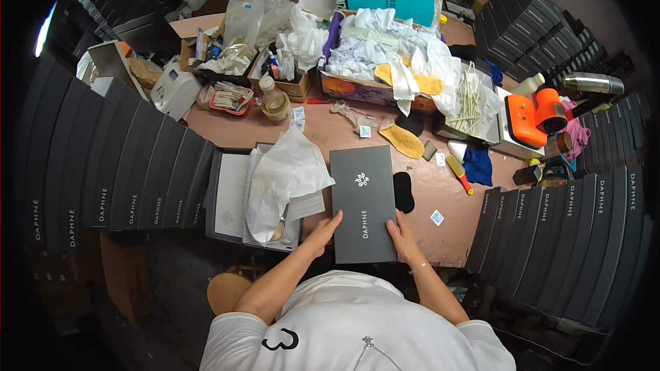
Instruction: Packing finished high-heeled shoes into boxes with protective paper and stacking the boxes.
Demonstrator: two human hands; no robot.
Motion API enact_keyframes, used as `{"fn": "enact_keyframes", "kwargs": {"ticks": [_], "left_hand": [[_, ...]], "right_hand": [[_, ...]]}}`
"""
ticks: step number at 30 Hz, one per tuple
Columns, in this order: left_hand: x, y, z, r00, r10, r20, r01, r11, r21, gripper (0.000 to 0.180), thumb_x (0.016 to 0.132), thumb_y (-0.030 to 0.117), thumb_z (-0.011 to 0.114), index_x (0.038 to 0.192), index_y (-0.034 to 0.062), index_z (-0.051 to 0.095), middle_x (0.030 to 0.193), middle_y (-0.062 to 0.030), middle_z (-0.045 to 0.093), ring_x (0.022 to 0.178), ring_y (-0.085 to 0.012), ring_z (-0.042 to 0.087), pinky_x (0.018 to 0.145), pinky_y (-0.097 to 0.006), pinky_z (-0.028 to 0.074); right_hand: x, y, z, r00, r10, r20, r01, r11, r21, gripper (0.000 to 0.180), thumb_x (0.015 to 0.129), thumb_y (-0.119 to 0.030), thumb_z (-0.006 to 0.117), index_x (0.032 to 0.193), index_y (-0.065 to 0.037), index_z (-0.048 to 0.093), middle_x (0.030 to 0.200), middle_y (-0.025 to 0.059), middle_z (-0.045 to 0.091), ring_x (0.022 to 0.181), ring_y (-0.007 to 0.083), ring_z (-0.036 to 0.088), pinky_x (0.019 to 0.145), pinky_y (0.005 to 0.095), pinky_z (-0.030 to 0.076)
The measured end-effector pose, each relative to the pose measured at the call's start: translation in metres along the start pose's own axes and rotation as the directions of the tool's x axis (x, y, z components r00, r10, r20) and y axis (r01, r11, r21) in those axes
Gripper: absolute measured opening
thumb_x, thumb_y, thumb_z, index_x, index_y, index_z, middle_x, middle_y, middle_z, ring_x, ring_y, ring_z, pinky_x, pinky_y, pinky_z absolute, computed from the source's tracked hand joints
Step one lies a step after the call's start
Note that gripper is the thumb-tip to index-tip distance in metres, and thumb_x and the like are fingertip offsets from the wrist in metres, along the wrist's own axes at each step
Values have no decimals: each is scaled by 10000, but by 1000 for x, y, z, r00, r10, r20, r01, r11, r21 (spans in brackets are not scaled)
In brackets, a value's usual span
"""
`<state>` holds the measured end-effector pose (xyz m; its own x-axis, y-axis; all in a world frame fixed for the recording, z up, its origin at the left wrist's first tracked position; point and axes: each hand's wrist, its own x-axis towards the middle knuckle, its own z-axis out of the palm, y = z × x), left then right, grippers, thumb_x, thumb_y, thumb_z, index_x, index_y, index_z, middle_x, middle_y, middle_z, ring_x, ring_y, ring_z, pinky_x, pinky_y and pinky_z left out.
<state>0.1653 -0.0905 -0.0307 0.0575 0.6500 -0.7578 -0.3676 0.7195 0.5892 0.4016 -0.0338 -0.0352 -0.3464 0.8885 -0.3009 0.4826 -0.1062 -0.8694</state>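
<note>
Between my two hands is a dark grey shoe box (364, 199) with its printed top facing up. My left hand (324, 233) grips its left long side near the front, and my right hand (404, 239) has hold of the right side at about the same height. Just left of it lies an open shoe box (214, 223), with crumpled white tissue paper (285, 175) spilling out. Part of a shoe (279, 229) shows beneath the paper. A black insole (404, 192) sticks out beside the held box's right edge.
Rows of dark grey shoe boxes (110, 158) stand on the left, and more boxes (577, 233) on the right. Behind are a paper-filled carton (357, 93), a glue bottle (275, 102) and a yellow insole (402, 141). A red-and-yellow-handled brush (459, 173) and orange device (528, 120) are at right.
</note>
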Motion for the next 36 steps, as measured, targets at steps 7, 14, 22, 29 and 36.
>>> {"fn": "enact_keyframes", "kwargs": {"ticks": [7, 14, 22, 29, 36], "left_hand": [[-66, 85, 24, 707, 705, -48, -707, 703, -78, 475, 947, 250, 576, 1330, -13, 476, 1250, -109, 558, 1183, -186, 498, 989, -318, 396], [-110, 84, -94, 353, 899, -259, -320, 376, 870, 570, 777, 171, 723, 1275, -5, 507, 1294, -227, 472, 1224, -377, 439, 1012, -421, 379], [-85, 19, -117, 337, 852, -401, -100, 455, 885, 605, 758, 260, 748, 1257, 5, 519, 1278, -201, 471, 1192, -381, 435, 991, -468, 361], [-75, 85, -100, 353, 899, -260, -394, 395, 830, 340, 853, 245, 670, 1050, -27, 616, 965, -151, 626, 834, -261, 616, 737, -340, 497], [-45, 107, -135, 635, 710, -305, -530, 687, 497, 271, 935, 254, 586, 831, 5, 616, 659, 13, 569, 594, -90, 522, 547, -239, 402]], "right_hand": [[46, -107, -67, 999, 36, -6, -19, 653, 757, 597, 919, -324, 566, 1396, -24, 367, 1324, 122, 491, 1178, 210, 506, 974, 331, 428], [260, -174, -81, 997, -33, 64, -47, 366, 929, 468, 907, -423, 584, 1199, -60, 543, 1114, 78, 617, 976, 195, 605, 861, 325, 494], [205, -186, 33, 828, -429, -359, 473, 880, 40, 506, 913, -299, 589, 1296, 17, 489, 1188, 160, 596, 1133, 290, 534, 973, 365, 397], [156, -173, 127, 781, -494, 383, 620, 686, -381, 219, 849, -224, 623, 861, -11, 672, 854, 185, 630, 817, 350, 597, 776, 460, 453], [110, -198, 143, 604, -605, 519, 427, 795, 430, 279, 862, -112, 564, 1088, 40, 625, 937, 204, 656, 885, 302, 639, 831, 370, 484]]}}
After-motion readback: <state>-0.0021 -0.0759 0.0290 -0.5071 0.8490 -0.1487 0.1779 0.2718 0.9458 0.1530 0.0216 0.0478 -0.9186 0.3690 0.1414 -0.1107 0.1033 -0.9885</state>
